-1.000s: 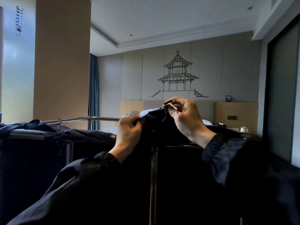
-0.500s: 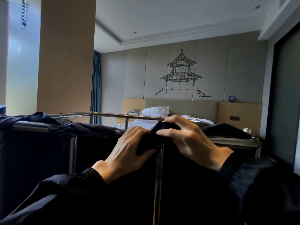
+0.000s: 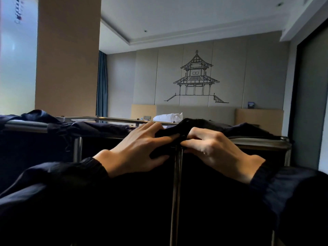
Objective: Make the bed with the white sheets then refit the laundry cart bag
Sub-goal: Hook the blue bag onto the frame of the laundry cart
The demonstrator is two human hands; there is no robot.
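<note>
Step, judged: bag refit.
Laundry cart bag (image 3: pixel 106 129) hem bunched atop cart post (image 3: pixel 176 183).
Left hand (image 3: pixel 140 148) just left of post, thumb and fingers gripping hem.
Right hand (image 3: pixel 211 150) just right of post, fingers curled, pinching hem.
Next, likely: seat hem over post top, then work along rail (image 3: pixel 113 119) beyond post.

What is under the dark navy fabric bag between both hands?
An upright shiny metal cart post shows below the left hand and right hand. Its top, under the dark navy fabric bag, is hidden.
</note>
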